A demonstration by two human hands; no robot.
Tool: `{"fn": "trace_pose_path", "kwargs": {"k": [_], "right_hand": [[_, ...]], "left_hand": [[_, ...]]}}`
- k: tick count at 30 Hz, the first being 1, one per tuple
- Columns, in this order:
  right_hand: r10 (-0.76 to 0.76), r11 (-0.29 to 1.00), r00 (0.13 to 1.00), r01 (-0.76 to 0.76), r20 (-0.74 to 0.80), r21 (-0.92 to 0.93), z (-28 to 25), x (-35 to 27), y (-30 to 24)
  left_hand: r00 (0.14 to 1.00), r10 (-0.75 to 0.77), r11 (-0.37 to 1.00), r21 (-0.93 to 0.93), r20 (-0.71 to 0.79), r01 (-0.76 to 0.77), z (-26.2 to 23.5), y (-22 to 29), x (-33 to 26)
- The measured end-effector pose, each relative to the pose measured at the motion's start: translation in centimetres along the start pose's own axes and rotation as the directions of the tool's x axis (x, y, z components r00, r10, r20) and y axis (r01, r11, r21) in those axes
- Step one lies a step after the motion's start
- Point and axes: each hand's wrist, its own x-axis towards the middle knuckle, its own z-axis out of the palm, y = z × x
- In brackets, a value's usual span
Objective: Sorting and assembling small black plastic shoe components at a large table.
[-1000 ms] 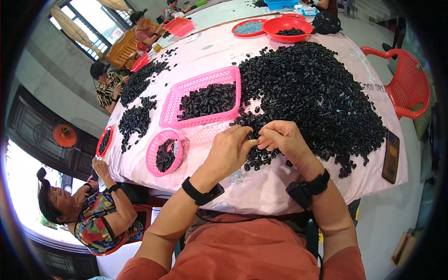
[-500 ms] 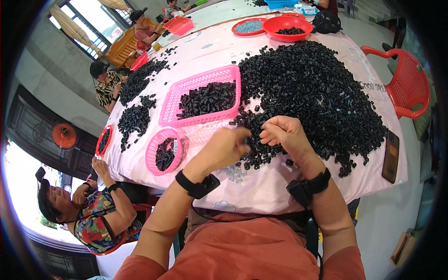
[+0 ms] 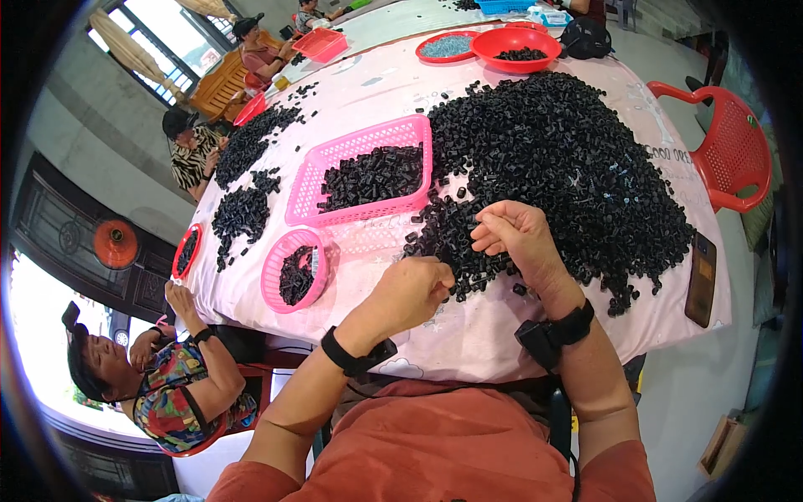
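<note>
My left hand is closed, fingertips curled together at the near edge of a large heap of small black plastic parts. Whatever it pinches is hidden. To its right, my right hand hovers over the heap's front, thumb and fingers pressed together; anything between them is too small to make out. A pink rectangular basket with more black parts stands beyond my left hand. Nearer, at the left, is a pink round basket holding black pieces too. A few small screws lie scattered on the heap.
A phone lies at the table's right edge, beside a red chair. At the far side stand a red bowl and a red plate of small greyish pieces. Several people sit along the left; more black parts lie before them.
My left hand has come back towards me, down from the heap, its fingers curling in and covering a patch of small screws. My right hand has shifted slightly away from me.
</note>
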Motion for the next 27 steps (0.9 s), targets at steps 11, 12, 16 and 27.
{"fn": "trace_pose_path", "kwargs": {"k": [11, 12, 16, 27], "right_hand": [[-0.014, 1.000, 0.999, 0.015, 0.037, -0.024, 0.0, -0.1, 0.1], [-0.014, 1.000, 0.999, 0.015, 0.037, -0.023, 0.1, -0.1, 0.1], [-0.020, 0.999, 0.998, 0.023, 0.063, -0.046, 0.1, -0.1, 0.2], [-0.028, 0.998, 0.996, 0.032, 0.086, -0.055, -0.1, 0.0, 0.5]], "left_hand": [[0.993, -0.120, 0.990, 0.076, -0.002, 0.120, 1.7, 1.4, -0.8], [0.992, -0.123, 0.990, 0.072, -0.017, 0.124, 1.9, 1.5, -0.8], [0.989, -0.142, 0.986, 0.079, -0.032, 0.145, 2.1, 1.8, -0.7], [0.989, -0.122, 0.992, 0.033, -0.080, 0.125, 3.2, 1.1, -0.2]]}}
